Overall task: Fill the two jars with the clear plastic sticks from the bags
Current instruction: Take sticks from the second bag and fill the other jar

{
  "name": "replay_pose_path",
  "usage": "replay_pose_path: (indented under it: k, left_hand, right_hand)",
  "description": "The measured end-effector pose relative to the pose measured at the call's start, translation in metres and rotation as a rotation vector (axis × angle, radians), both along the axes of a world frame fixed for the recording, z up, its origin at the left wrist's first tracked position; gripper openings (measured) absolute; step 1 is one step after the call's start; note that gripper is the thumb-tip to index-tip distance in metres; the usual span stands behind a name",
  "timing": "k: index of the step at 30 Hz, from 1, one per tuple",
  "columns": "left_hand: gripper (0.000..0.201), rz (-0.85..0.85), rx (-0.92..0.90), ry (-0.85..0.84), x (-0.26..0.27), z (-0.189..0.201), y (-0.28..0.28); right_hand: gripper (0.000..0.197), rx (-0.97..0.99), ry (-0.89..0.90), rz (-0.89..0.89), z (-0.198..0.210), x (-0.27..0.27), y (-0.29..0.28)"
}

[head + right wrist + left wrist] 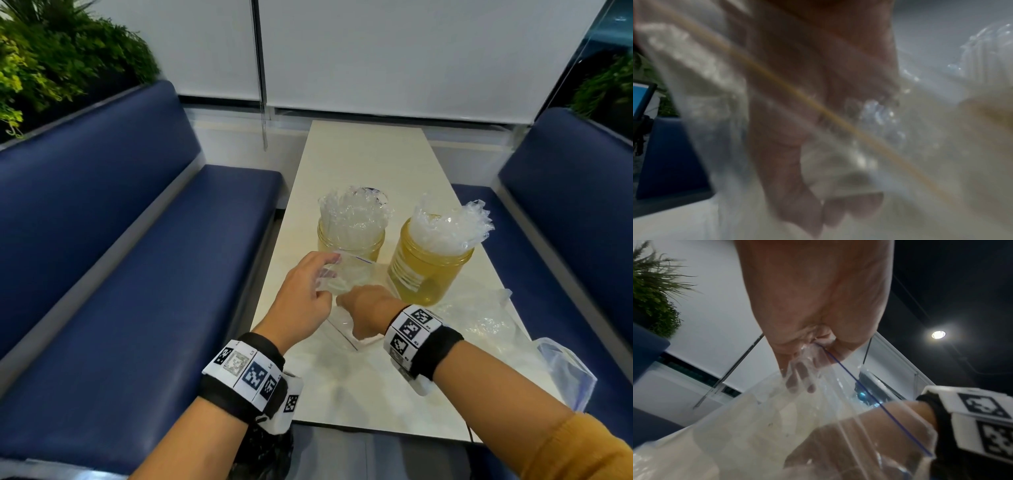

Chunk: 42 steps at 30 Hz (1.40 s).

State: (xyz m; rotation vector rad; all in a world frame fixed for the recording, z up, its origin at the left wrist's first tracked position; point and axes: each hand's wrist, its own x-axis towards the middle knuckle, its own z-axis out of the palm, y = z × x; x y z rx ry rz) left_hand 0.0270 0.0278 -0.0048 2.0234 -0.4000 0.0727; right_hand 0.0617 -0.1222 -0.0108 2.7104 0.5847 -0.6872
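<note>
My left hand [301, 291] pinches the rim of a clear bag [346, 274] above the table [370, 164] — my right hand [368, 310] reaches inside, fingers curled; I cannot tell on what. Both jars [351, 236] [428, 263] stand behind, packed with sticks [352, 212].

A café or diner booth: two navy padded benches [144, 240] face across a narrow cream table [370, 161], leafy planters [51, 58] behind, white roller blinds [394, 51] beyond.
</note>
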Motion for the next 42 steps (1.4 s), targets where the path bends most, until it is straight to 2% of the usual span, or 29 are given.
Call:
replay_pose_path:
  k: [5,10,12,14,17,19,23,25,28,30,32,34,35,37,39,40,42]
  left_hand:
    - [0.081,-0.055,0.243,-0.028,-0.002,-0.007,0.003]
    - [0.106,0.000,0.580,-0.047,-0.002,-0.008,-0.002]
    - [0.111,0.033,0.620,-0.032,-0.001,-0.011,-0.004]
    - [0.095,0.091,0.573,-0.033,-0.001,-0.014,-0.007]
    - [0.048,0.216,0.440,-0.058,0.000,-0.015,-0.009]
    - [0.030,0.252,0.359,-0.030,0.003,-0.016,-0.009]
    - [0.015,0.299,0.180,0.002,0.005,-0.015,-0.008]
    - [0.015,0.327,0.086,0.011,0.007,-0.013,-0.010]
    - [0.021,0.340,0.009,0.030,0.012,-0.013,-0.012]
    - [0.023,0.347,-0.029,0.051,0.011,-0.013,-0.012]
    - [0.027,0.360,-0.073,0.072,0.012,-0.014,-0.011]
    - [0.025,0.369,-0.106,0.064,0.016,-0.012,-0.010]
    - [0.020,0.356,-0.098,0.044,0.018,-0.010,-0.009]
    - [0.009,0.321,-0.036,-0.011,0.020,-0.003,-0.010]
    - [0.020,0.299,-0.003,-0.033,0.020,0.001,-0.013]
    - [0.022,0.305,-0.001,-0.016,0.019,0.001,-0.014]
    - [0.006,0.315,-0.025,0.025,0.017,-0.001,-0.015]
  right_hand:
    - [0.039,-0.096,-0.191,0.143,0.035,-0.009,0.007]
    - [0.035,-0.156,-0.252,0.137,0.074,-0.021,0.013]
    - [0.029,-0.165,-0.271,0.145,0.089,-0.026,0.014]
    - [0.028,-0.135,-0.298,0.165,0.106,-0.030,0.015]
    - [0.044,-0.036,-0.337,0.228,0.126,-0.031,0.014]
    - [0.059,0.140,-0.344,0.192,0.135,-0.023,0.008]
    - [0.049,0.820,-0.460,0.026,0.144,-0.005,-0.002]
    - [0.047,1.061,-0.458,-0.001,0.136,-0.001,0.001]
    - [0.041,1.235,-0.274,-0.030,0.119,-0.003,0.010]
    - [0.034,1.409,-0.254,-0.084,0.113,-0.002,0.014]
    - [0.044,1.582,-0.268,-0.197,0.110,0.000,0.014]
    - [0.064,1.589,-0.249,-0.301,0.103,-0.003,0.011]
    - [0.064,1.538,-0.238,-0.308,0.097,-0.005,0.011]
    - [0.048,1.355,-0.301,-0.242,0.083,-0.008,0.015]
    - [0.049,1.194,-0.416,-0.190,0.072,-0.007,0.021]
    - [0.049,1.156,-0.466,-0.193,0.068,-0.005,0.024]
    - [0.039,1.151,-0.540,-0.199,0.067,-0.001,0.028]
